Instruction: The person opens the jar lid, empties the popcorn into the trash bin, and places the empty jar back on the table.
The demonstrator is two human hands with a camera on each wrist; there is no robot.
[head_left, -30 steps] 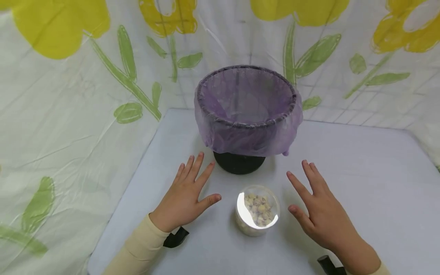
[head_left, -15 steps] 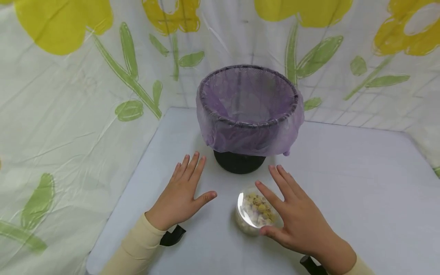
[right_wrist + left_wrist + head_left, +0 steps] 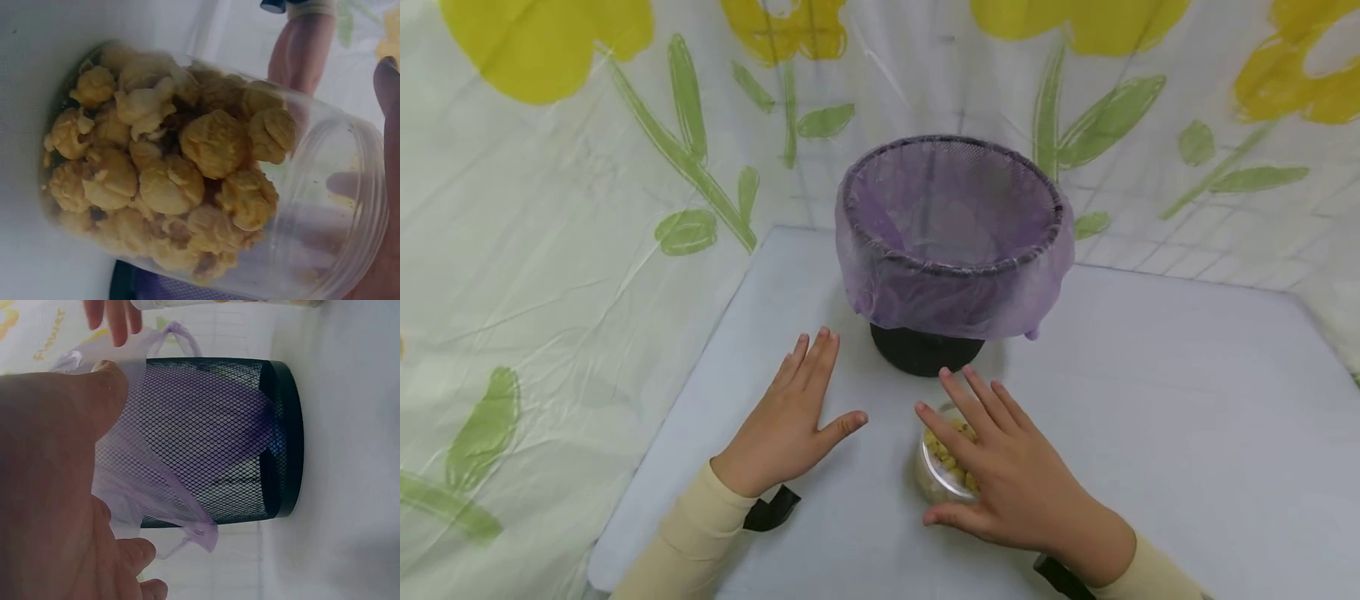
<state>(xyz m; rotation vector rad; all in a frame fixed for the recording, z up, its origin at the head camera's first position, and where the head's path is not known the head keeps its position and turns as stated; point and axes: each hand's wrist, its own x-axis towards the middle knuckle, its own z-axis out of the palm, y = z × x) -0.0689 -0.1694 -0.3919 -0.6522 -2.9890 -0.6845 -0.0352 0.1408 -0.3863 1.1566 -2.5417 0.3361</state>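
Observation:
A clear plastic jar of popcorn (image 3: 932, 481) stands upright on the table, partly covered in the head view by my right hand (image 3: 1022, 483). That hand hovers over the jar with its fingers spread and straight, the thumb reaching past the near side. In the right wrist view the caramel-coloured popcorn (image 3: 169, 175) fills much of the jar, whose top end lies close to the hand. My left hand (image 3: 784, 432) is held out flat to the left of the jar, fingers extended and thumb apart, holding nothing.
Behind the jar stands a black mesh waste bin (image 3: 206, 437) lined with a purple bag (image 3: 955, 300) folded over its rim. The white table (image 3: 1180, 400) backs onto a hanging sheet (image 3: 587, 225) printed with yellow flowers. Black straps (image 3: 772, 510) sit at both wrists.
My right hand has moved left from beside the jar to over it, hiding part of the lid. The left hand has drawn slightly back to the left. The head view has shifted a little.

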